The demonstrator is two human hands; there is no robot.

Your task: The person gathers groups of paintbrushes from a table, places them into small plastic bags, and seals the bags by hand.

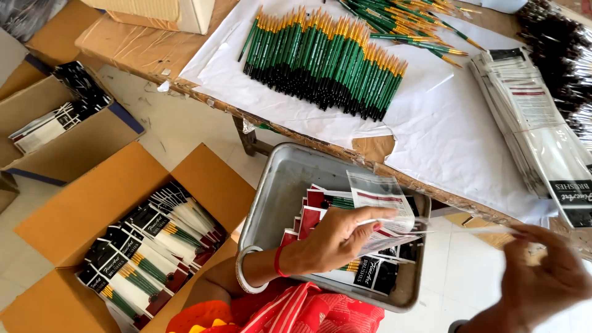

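My left hand reaches over a grey metal tray and grips a clear plastic sleeve packet above the packed brush packets lying in the tray. My right hand hovers blurred at the lower right, fingers apart, its fingertips near the right end of the sleeve; whether it touches the sleeve I cannot tell. On the table a row of green-handled paint brushes lies on white paper.
An open cardboard box on the floor holds stacked brush packets. A second box sits at the left. Empty sleeves are stacked at the table's right, beside dark brushes. More green brushes lie at the top.
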